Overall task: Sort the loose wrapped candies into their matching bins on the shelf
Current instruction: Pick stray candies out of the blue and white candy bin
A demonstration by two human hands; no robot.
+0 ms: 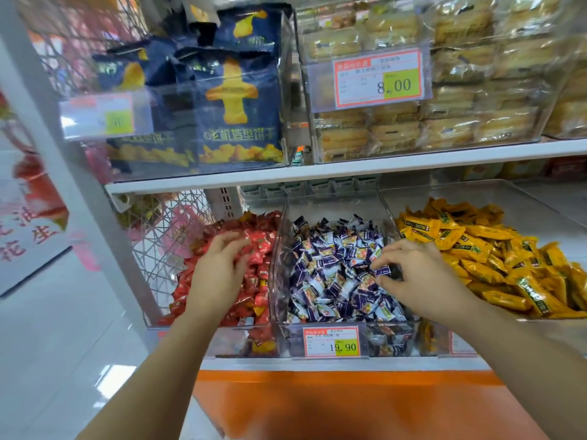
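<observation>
Left hand (222,265) rests on red candies (259,290) (grip unclear); right hand (413,274) pinches a purple candy (382,270); three bins (275,281) abreast.

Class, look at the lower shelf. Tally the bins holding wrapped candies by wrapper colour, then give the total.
Red: 1 bin of red candies
Purple and white: 1 bin of purple-and-white candies, where the right hand pinches a purple candy
Yellow: 1 bin of yellow candies
Total: 3 bins
</observation>
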